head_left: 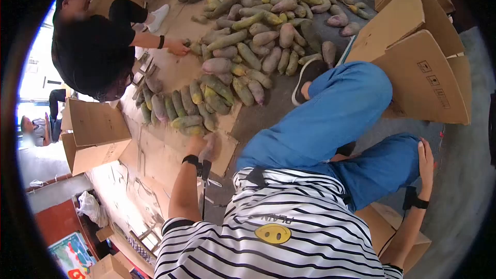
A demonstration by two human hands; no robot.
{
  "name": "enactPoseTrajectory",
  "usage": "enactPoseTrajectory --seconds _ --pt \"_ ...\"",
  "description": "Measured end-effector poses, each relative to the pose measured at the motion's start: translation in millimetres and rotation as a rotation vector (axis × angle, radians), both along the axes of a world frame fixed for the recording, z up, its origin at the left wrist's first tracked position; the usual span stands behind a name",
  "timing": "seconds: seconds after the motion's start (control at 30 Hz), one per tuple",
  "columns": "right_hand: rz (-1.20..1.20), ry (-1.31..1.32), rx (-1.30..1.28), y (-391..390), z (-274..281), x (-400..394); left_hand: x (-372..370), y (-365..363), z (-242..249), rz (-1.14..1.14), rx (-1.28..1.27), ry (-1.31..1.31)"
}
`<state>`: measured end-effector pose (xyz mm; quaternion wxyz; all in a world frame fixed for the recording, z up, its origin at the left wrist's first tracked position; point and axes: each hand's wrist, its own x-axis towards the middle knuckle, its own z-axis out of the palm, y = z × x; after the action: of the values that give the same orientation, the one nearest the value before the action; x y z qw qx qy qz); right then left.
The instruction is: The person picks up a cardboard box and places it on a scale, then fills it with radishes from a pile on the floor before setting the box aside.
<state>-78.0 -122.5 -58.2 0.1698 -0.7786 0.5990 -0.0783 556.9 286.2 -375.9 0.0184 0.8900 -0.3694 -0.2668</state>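
Observation:
My left hand (196, 143) reaches down to the near end of a row of long vegetables, its fingers closed around a green one (192, 130); part of the grip is hidden. Just right of that hand lies a pinkish-purple vegetable (208, 146). Another green vegetable (187, 121) rests right beyond the held one. The row of green and purple vegetables (186, 100) lies side by side on flattened cardboard (225, 149). On my bent right knee, my right hand (425, 161) rests with fingers stretched out, holding nothing.
A large heap of similar vegetables (263, 36) spreads ahead. At the left, a co-worker in black (93, 46) reaches a hand (178, 47) to the heap. Open cardboard boxes stand at right (421, 72) and left (98, 132). Another person (39, 130) is farther left.

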Motion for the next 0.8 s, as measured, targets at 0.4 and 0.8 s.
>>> enactPoseTrajectory --seconds 0.4,0.8 --pt "-0.117 -0.159 0.184 -19.9 -10.3 10.7 -54.9 10.4 -1.8 0.388 0.251 -0.156" --pt "-0.185 -0.154 0.125 4.7 9.1 23.8 -73.9 -5.3 8.3 0.291 0.339 -0.261"
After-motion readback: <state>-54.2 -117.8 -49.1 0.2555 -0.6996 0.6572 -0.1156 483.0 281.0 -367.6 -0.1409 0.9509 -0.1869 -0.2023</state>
